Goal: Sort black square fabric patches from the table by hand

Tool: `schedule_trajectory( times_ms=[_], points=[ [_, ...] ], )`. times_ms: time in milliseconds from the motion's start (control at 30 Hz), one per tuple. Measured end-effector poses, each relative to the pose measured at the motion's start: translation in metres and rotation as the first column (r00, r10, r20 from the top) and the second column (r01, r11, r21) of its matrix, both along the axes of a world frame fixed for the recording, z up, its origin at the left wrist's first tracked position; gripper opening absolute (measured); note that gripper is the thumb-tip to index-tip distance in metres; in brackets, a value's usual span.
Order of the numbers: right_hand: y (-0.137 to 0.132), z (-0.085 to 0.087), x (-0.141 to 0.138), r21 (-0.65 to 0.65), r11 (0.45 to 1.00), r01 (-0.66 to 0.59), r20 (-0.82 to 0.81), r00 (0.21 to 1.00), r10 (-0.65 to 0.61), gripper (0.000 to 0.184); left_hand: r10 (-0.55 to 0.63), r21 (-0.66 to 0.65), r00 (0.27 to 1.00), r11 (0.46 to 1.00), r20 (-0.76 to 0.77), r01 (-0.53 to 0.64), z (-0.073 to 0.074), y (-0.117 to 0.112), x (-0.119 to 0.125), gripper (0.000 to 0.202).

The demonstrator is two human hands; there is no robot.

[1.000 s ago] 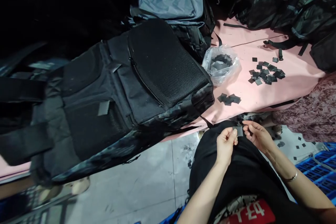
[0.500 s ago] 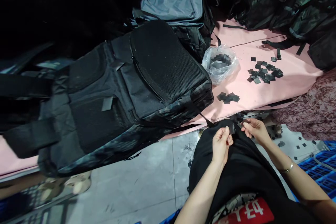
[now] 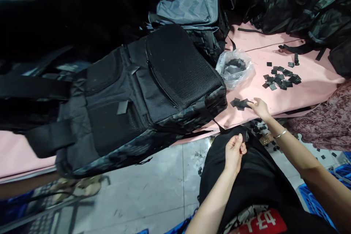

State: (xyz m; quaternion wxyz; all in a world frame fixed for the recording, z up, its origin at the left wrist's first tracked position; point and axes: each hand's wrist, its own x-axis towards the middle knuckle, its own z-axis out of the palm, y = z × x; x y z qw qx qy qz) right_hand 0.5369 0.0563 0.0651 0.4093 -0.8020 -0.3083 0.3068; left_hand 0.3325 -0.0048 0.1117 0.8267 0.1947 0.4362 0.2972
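Note:
My left hand hovers over my lap with thumb and fingers pinched on a small dark patch. My right hand is stretched forward to the pink table, fingertips touching a small stack of black square patches near the table's front edge. A large black backpack lies on the table to the left, its strap hanging toward my lap.
A clear plastic bag of black patches sits behind the stack. More loose patches lie farther right. Other dark backpacks pile up at the back. Patches litter the floor; a blue crate stands at my right.
My right hand left the patch held over my lap and reached forward to the stack on the table. The left hand stayed, still pinching the patch.

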Motion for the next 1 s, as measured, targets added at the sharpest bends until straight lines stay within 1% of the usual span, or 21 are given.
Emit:
schedule_trajectory(
  times_ms=[33, 67, 100, 133, 167, 200, 233, 267, 300, 333, 367, 400, 467, 500, 533, 600, 667, 733, 800, 900, 1000],
  points=[
    [-0.004, 0.004, 0.000, 0.001, 0.999, 0.037, 0.032, 0.999, -0.037, 0.042, 0.006, 0.024, 1.000, 1.000, -0.015, -0.005, -0.001, 0.001, -0.001, 0.040],
    [-0.011, 0.009, -0.002, 0.022, 0.998, 0.056, 0.004, 0.998, -0.056, 0.045, 0.015, 0.057, 0.999, 0.998, -0.037, -0.013, -0.003, 0.002, -0.001, 0.040],
    [-0.022, 0.014, -0.006, 0.052, 0.998, 0.040, -0.085, 0.996, -0.035, 0.046, 0.030, 0.097, 0.997, 0.995, -0.065, -0.023, -0.005, 0.003, -0.001, 0.041],
    [-0.034, 0.019, -0.013, 0.097, 0.995, -0.022, -0.218, 0.975, 0.043, 0.047, 0.049, 0.138, 0.994, 0.990, -0.097, -0.036, -0.007, 0.004, -0.001, 0.042],
    [-0.048, 0.025, -0.021, 0.145, 0.984, -0.107, -0.375, 0.914, 0.154, 0.046, 0.070, 0.177, 0.989, 0.983, -0.130, -0.046, -0.009, 0.005, 0.000, 0.042],
    [-0.063, 0.029, -0.032, 0.190, 0.961, -0.199, -0.524, 0.808, 0.270, 0.045, 0.085, 0.210, 0.984, 0.976, -0.157, -0.051, -0.010, 0.005, 0.001, 0.043],
    [-0.076, 0.032, -0.043, 0.220, 0.946, -0.239, -0.614, 0.719, 0.325, 0.043, 0.094, 0.234, 0.980, 0.971, -0.175, -0.052, -0.011, 0.005, 0.002, 0.044],
    [-0.087, 0.034, -0.055, 0.226, 0.936, -0.269, -0.674, 0.651, 0.350, 0.041, 0.096, 0.246, 0.978, 0.968, -0.183, -0.049, -0.012, 0.005, 0.004, 0.045],
    [-0.096, 0.034, -0.066, 0.233, 0.942, -0.241, -0.717, 0.612, 0.334, 0.038, 0.091, 0.242, 0.979, 0.969, -0.182, -0.045, -0.012, 0.004, 0.005, 0.046],
    [-0.103, 0.034, -0.076, 0.233, 0.959, -0.162, -0.755, 0.591, 0.283, 0.035, 0.086, 0.225, 0.982, 0.973, -0.168, -0.047, -0.012, 0.003, 0.007, 0.047],
    [-0.106, 0.032, -0.083, 0.226, 0.973, -0.054, -0.795, 0.567, 0.216, 0.032, 0.086, 0.195, 0.986, 0.979, -0.145, -0.056, -0.011, 0.002, 0.008, 0.048],
    [-0.107, 0.029, -0.087, 0.213, 0.974, 0.075, -0.831, 0.538, 0.140, 0.029, 0.091, 0.157, 0.989, 0.985, -0.118, -0.072, -0.010, 0.001, 0.008, 0.049],
    [-0.105, 0.026, -0.087, 0.170, 0.938, 0.302, -0.886, 0.464, 0.011, 0.024, 0.102, 0.091, 0.992, 0.991, -0.071, -0.095, -0.009, 0.001, 0.007, 0.047],
    [-0.104, 0.026, -0.085, 0.152, 0.916, 0.372, -0.898, 0.438, -0.029, 0.023, 0.099, 0.074, 0.993, 0.993, -0.057, -0.095, -0.009, 0.001, 0.006, 0.044],
    [-0.102, 0.026, -0.081, 0.143, 0.904, 0.404, -0.903, 0.426, -0.048, 0.024, 0.087, 0.069, 0.995, 0.994, -0.049, -0.084, -0.009, 0.001, 0.005, 0.041],
    [-0.102, 0.029, -0.072, 0.150, 0.913, 0.379, -0.900, 0.435, -0.032, 0.028, 0.047, 0.083, 0.997, 0.996, -0.054, -0.042, -0.009, 0.002, 0.001, 0.035],
    [-0.105, 0.032, -0.065, 0.176, 0.935, 0.309, -0.887, 0.462, 0.015, 0.026, 0.024, 0.112, 0.997, 0.994, -0.075, -0.016, -0.011, 0.003, 0.000, 0.032],
    [-0.112, 0.034, -0.061, 0.224, 0.938, 0.264, -0.861, 0.505, 0.063, 0.020, 0.025, 0.175, 0.993, 0.985, -0.112, -0.005, -0.013, 0.006, 0.002, 0.030],
    [-0.119, 0.033, -0.058, 0.275, 0.930, 0.244, -0.820, 0.564, 0.094, 0.018, 0.042, 0.264, 0.988, 0.964, -0.148, -0.001, -0.014, 0.012, 0.009, 0.029],
    [-0.126, 0.030, -0.057, 0.310, 0.927, 0.209, -0.763, 0.637, 0.111, 0.019, 0.063, 0.369, 0.978, 0.929, -0.197, 0.014, -0.019, 0.036, 0.029, 0.031],
    [-0.128, 0.027, -0.056, 0.314, 0.930, 0.192, -0.733, 0.672, 0.109, 0.021, 0.056, 0.402, 0.945, 0.912, -0.321, 0.083, -0.030, 0.071, 0.052, 0.026]
  ],
)
